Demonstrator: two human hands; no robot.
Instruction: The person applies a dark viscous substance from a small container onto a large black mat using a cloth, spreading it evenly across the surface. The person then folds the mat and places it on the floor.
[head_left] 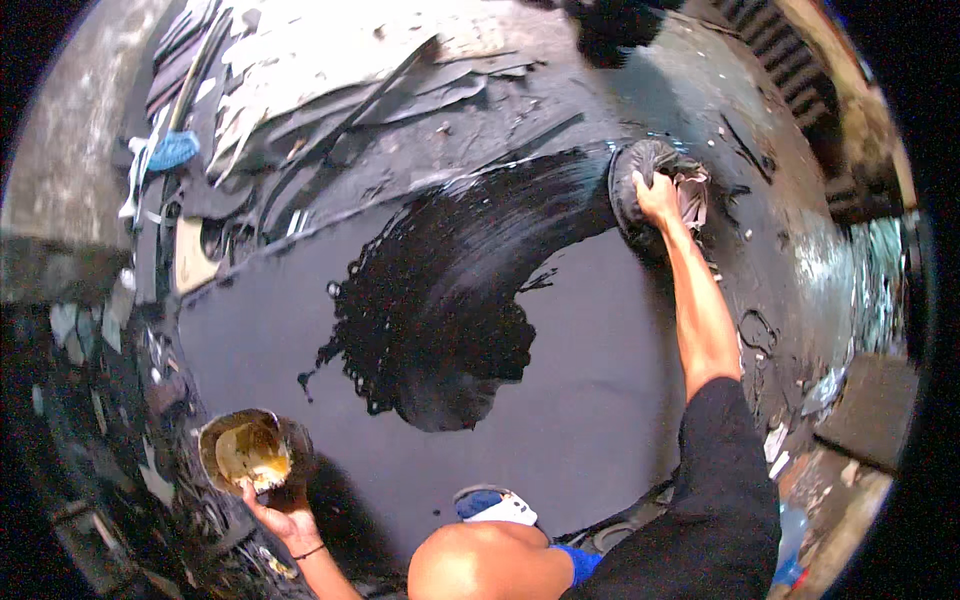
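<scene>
Nearby, dark scrap strips (340, 130) crowd the grey sheet (600, 420) along its far edge, and a blue-and-white shoe (510, 510) stands by its near edge, partly hidden by a bent knee (480, 565). The right hand (656, 198) grasps a crumpled dark bundle (643, 160) at the sheet's far right corner, its grip closed; the left hand's (285, 518) grip holds a pot (212, 455) beside the left edge. Plain grey room flanks one black smear (430, 330). Count one sheet, one bundle, one pot.

Right hand (657, 198) gripping dark wad (645, 158), left hand (286, 521) holding container (240, 450), black-smeared sheet (600, 400)
</scene>
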